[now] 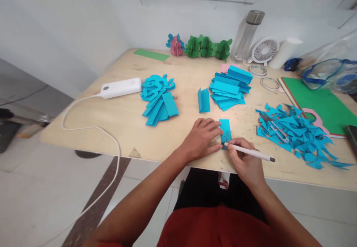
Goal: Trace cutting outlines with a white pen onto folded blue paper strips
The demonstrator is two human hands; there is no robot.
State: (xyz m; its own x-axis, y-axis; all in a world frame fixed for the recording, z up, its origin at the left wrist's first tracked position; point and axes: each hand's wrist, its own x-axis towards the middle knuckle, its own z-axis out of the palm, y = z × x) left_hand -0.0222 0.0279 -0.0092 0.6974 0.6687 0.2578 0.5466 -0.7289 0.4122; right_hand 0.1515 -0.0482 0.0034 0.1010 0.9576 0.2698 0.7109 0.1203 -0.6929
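A small blue paper piece (pixel 226 130) lies on the table near its front edge, with a dark curved line drawn on it. My left hand (pixel 203 137) rests flat beside it, fingers spread and fingertips on its left edge. My right hand (pixel 247 161) grips a white pen (pixel 251 151), its tip down at the paper's lower part. Just beyond stands a folded blue paper (pixel 203 100). Behind that is a pile of folded blue papers (pixel 230 87). To the left lie more folded blue papers (pixel 161 109) and cut-out blue shapes (pixel 156 85).
Blue scraps (pixel 295 135) with scissors (pixel 279 132) among them lie right, near green sheets (pixel 326 102). A white power strip (pixel 121 88) trails a cable over the front edge. Paper figures (pixel 206 47), a bottle (pixel 248 37) and a small fan (pixel 264 51) stand by the wall.
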